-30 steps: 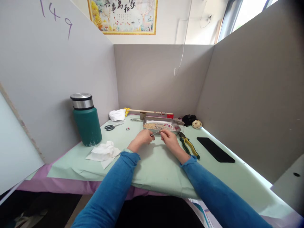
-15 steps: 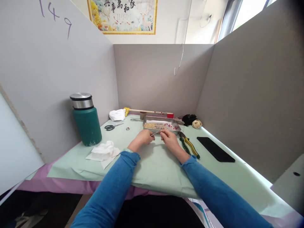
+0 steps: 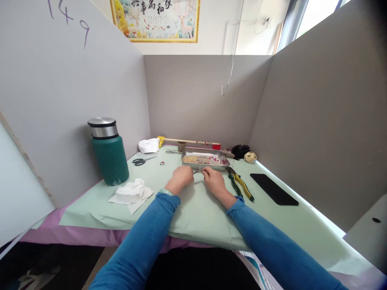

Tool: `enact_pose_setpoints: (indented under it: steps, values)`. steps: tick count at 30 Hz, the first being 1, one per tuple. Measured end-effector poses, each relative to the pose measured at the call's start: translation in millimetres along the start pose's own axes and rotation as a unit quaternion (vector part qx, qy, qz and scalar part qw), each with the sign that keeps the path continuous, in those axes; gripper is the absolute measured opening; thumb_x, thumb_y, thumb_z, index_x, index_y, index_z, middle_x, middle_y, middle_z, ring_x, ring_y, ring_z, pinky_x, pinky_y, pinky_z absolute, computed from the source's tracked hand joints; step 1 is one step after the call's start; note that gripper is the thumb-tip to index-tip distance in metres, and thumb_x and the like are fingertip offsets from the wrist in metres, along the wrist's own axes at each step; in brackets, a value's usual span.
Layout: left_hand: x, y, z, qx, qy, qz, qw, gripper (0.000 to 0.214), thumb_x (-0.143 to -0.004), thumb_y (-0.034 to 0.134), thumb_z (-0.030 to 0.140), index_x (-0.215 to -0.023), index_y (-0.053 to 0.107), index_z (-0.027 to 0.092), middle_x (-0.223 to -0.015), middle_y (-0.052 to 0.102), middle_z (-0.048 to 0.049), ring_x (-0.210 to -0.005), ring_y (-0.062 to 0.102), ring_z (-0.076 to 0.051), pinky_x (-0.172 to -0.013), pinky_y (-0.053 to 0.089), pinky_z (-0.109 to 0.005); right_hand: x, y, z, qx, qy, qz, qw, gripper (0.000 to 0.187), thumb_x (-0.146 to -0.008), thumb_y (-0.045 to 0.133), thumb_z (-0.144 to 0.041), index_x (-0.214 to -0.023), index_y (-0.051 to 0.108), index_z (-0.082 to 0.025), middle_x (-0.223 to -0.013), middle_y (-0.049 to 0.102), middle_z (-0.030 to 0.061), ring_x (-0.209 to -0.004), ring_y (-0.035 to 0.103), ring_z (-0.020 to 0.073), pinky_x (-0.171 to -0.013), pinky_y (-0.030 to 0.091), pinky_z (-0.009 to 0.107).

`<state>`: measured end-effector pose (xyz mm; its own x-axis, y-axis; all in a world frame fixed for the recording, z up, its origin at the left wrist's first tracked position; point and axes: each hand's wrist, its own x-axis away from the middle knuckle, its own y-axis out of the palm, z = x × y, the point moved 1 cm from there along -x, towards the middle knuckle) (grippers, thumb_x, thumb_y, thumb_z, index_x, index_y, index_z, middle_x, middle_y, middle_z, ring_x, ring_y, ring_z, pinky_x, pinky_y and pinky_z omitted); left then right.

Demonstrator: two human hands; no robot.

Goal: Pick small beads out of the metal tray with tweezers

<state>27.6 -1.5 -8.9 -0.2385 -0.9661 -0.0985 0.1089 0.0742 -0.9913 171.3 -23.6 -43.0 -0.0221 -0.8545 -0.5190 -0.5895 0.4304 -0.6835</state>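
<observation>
Left hand (image 3: 182, 178), right hand (image 3: 213, 179) close together, curled

the panel (image 3: 68, 84) reads 149, the poster (image 3: 155, 24) 家和萬事興.

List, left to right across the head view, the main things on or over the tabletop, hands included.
Green bottle, scissors, left hand, thin metal tool, right hand, pliers, black pad.

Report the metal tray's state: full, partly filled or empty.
Partly filled: tan and red beads lie across the floor of the tray, and its inner side shows bare above them.
</observation>
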Motion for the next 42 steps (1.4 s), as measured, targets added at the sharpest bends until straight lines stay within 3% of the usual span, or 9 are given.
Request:
enact_pose_setpoints:
  steps: [5, 8, 10, 13, 16, 19, 33, 42]
  values:
    - [2, 0.6, 7, -0.019, -0.018, 0.021, 0.999, 0.031, -0.079, 0.048, 0.020, -0.102, 0.069, 0.015, -0.099, 0.069, -0.0178, -0.096, 0.064, -0.025, -0.081, 0.050, -0.031, 0, 4, -2, 0.052, 0.012, -0.001, 0.999, 0.025, -0.085, 0.043, -0.028, -0.086, 0.067, -0.020, -0.079, 0.069, 0.0078, -0.071, 0.058, 0.0194, -0.060, 0.032, 0.027]
    - [2, 2.1, 6, -0.012, -0.011, 0.028, 0.999, 0.031, -0.079, 0.047, 0.019, -0.100, 0.069, 0.015, -0.099, 0.069, -0.0166, -0.096, 0.064, -0.025, -0.081, 0.050, -0.031, -4, 4, 1, -0.061, 0.044, -0.002, 0.997, 0.023, -0.081, 0.044, -0.027, -0.075, 0.065, -0.019, -0.071, 0.066, 0.0056, -0.067, 0.056, 0.0170, -0.059, 0.034, 0.026]
    - [1, 3.1, 4, 0.005, -0.009, 0.023, 1.000, 0.029, -0.079, 0.049, 0.023, -0.099, 0.070, 0.017, -0.100, 0.069, -0.0147, -0.096, 0.064, -0.023, -0.081, 0.049, -0.028, -7, 3, 3, -0.196, 0.093, -0.017, 0.976, 0.020, -0.078, 0.046, -0.029, -0.069, 0.061, -0.018, -0.061, 0.060, 0.0020, -0.057, 0.050, 0.0140, -0.054, 0.033, 0.025]
    - [-1, 3.8, 1, 0.036, -0.005, 0.026, 0.999, 0.029, -0.079, 0.049, 0.028, -0.097, 0.070, 0.019, -0.100, 0.069, -0.0129, -0.094, 0.064, -0.022, -0.078, 0.049, -0.026, -7, 0, 4, -0.368, 0.149, -0.038, 0.917, 0.021, -0.074, 0.052, -0.038, -0.073, 0.057, -0.018, -0.056, 0.051, -0.0032, -0.044, 0.037, 0.0088, -0.043, 0.027, 0.023]
    - [-3, 2.8, 0, 0.064, 0.009, 0.034, 0.997, 0.029, -0.079, 0.049, 0.030, -0.095, 0.070, 0.018, -0.098, 0.070, -0.0129, -0.091, 0.064, -0.022, -0.075, 0.048, -0.027, -6, -5, 2, -0.447, 0.160, -0.051, 0.879, 0.026, -0.069, 0.058, -0.043, -0.077, 0.056, -0.018, -0.057, 0.048, -0.0049, -0.042, 0.033, 0.0062, -0.039, 0.020, 0.020]
    - [-3, 0.2, -1, 0.091, 0.017, 0.032, 0.995, 0.029, -0.079, 0.049, 0.031, -0.094, 0.070, 0.018, -0.096, 0.070, -0.0123, -0.088, 0.064, -0.022, -0.072, 0.047, -0.027, -5, -7, 0, -0.475, 0.159, -0.059, 0.863, 0.030, -0.067, 0.061, -0.044, -0.079, 0.057, -0.017, -0.058, 0.048, -0.0050, -0.042, 0.033, 0.0052, -0.038, 0.018, 0.019]
    - [-3, -1.0, -1, 0.109, 0.037, 0.043, 0.992, 0.029, -0.079, 0.050, 0.031, -0.093, 0.071, 0.018, -0.092, 0.071, -0.0101, -0.082, 0.063, -0.020, -0.067, 0.045, -0.026, -4, -9, -4, -0.479, 0.150, -0.062, 0.863, 0.033, -0.066, 0.064, -0.047, -0.077, 0.056, -0.017, -0.057, 0.048, -0.0052, -0.042, 0.033, 0.0052, -0.038, 0.019, 0.019]
    - [-4, 3.5, -3, 0.080, 0.037, 0.059, 0.994, 0.028, -0.080, 0.049, 0.030, -0.093, 0.072, 0.021, -0.094, 0.071, -0.0110, -0.086, 0.064, -0.021, -0.071, 0.046, -0.027, -4, -7, -1, -0.458, 0.132, -0.064, 0.877, 0.032, -0.068, 0.062, -0.047, -0.068, 0.053, -0.017, -0.058, 0.048, -0.0033, -0.044, 0.034, 0.0055, -0.039, 0.022, 0.020]
